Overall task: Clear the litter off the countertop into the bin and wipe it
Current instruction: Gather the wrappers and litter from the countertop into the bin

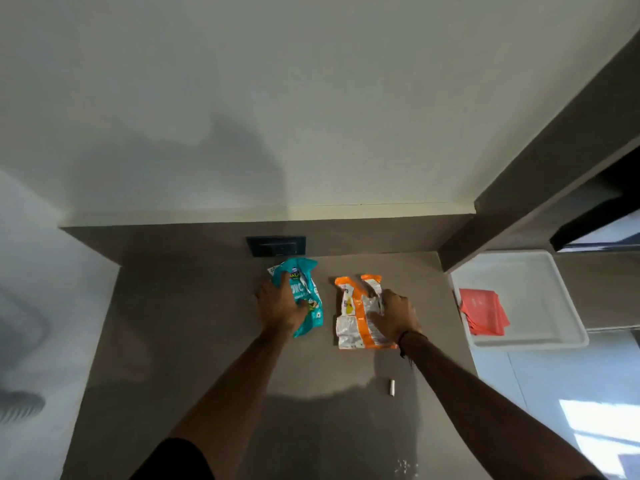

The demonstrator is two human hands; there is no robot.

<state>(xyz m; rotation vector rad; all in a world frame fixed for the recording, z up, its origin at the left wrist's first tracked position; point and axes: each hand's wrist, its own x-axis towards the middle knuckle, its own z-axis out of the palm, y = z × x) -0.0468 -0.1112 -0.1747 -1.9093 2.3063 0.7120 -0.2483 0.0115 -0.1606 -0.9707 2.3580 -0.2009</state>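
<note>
Cataloguing the grey countertop (207,341) from the head view, we list the following.

Item one: a teal snack wrapper (304,296), crumpled, lying near the back wall just below a dark wall socket (276,246). Its long axis runs from the wall toward us, tilting slightly to our right at the near end. Our left hand (278,304) lies over its left side, fingers curled onto the foil, thumb across the lower part; the grasp looks partly closed on the wrapper, though we cannot tell whether it is lifted.

Item two: an orange and silver snack wrapper (356,313), flattened, just right of the teal one and apart from it. Its long axis also runs wall-to-us, torn top toward the wall. Our right hand (394,318), a dark band at the wrist, rests on its right edge, fingers bent over the foil; a narrow grasp touching the wrapper.

Item three: a small pale cylinder (392,387), lying nearer us, well apart from both wrappers.

Item four: white crumbs (403,466) at the near edge.

Item five: a white tray (540,271) to the right, holding a folded red cloth (483,311).
</note>
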